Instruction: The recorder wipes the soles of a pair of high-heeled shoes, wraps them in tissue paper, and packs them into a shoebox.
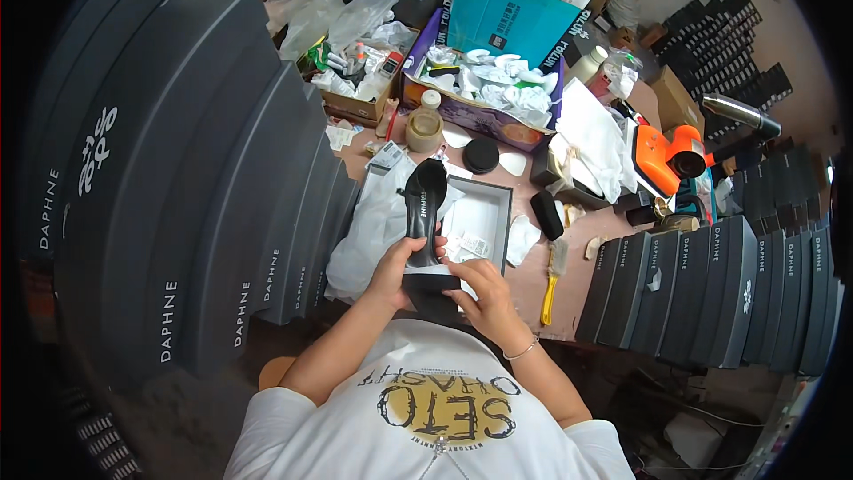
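A black heeled shoe (pixel 424 213) is held over the work table, its toe pointing away from me and its insole facing up. My left hand (pixel 394 268) grips it near the heel end, thumb pressed on the insole. On the other side, my right hand (pixel 485 295) has its fingers closed on a wide dark band (pixel 431 283) at the shoe's heel end; I cannot tell whether this band is a strap. Beneath and beyond the shoe lies an open grey shoebox (pixel 503 236) with a small white label inside. White wrapping (pixel 360 244) bunches up at its left.
Tall stacks of dark shoeboxes (pixel 204 187) crowd the left, and more shoeboxes (pixel 684 289) stand at right. A yellow-handled brush (pixel 553 289), a black brush (pixel 547 215), a bottle (pixel 425 129), a purple carton (pixel 498 120) of crumpled paper and an orange heat tool (pixel 656 160) surround the workspace.
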Motion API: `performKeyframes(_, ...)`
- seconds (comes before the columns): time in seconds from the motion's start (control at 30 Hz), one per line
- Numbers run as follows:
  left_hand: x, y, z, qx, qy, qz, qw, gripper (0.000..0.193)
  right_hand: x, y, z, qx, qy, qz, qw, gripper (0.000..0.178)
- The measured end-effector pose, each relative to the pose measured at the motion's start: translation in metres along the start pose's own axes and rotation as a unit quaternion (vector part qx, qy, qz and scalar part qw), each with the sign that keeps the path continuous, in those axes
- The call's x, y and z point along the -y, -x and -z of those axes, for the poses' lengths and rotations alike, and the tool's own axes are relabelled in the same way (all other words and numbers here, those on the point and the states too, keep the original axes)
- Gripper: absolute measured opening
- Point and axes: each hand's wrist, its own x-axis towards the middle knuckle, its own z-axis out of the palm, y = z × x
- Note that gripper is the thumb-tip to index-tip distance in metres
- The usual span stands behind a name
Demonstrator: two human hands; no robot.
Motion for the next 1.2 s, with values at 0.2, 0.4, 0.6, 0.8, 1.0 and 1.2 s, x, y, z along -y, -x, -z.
performKeyframes(0.2, 0.022, -0.019, -0.016, 0.025, -0.015, 0.023, 0.999, 0.041, -0.031, 0.015, 0.015, -0.006, -0.098, -0.015, 0.995, 0.029)
performKeyframes(0.4, 0.034, -0.031, -0.034, 0.054, -0.034, 0.058, 0.996, 0.043, -0.051, 0.016, 0.046, 0.078, -0.149, -0.031, 0.985, 0.034)
performKeyframes(0.6, 0.033, -0.034, -0.045, 0.022, -0.115, 0.023, 0.993, 0.042, -0.019, -0.015, 0.044, 0.034, -0.002, 0.038, 0.999, 0.044)
performKeyframes(0.8, 0.033, -0.030, -0.052, 0.005, -0.194, -0.001, 0.981, 0.043, -0.026, -0.016, 0.023, 0.029, 0.080, 0.092, 0.992, 0.040)
performKeyframes(1.0, 0.041, -0.035, -0.042, -0.011, -0.209, 0.007, 0.978, 0.041, -0.037, -0.010, 0.018, 0.042, 0.052, 0.067, 0.995, 0.037)
performKeyframes(1.2, 0.020, -0.049, -0.042, 0.012, -0.030, -0.003, 0.999, 0.040, -0.034, -0.005, 0.036, -0.048, 0.009, -0.010, 0.999, 0.040)
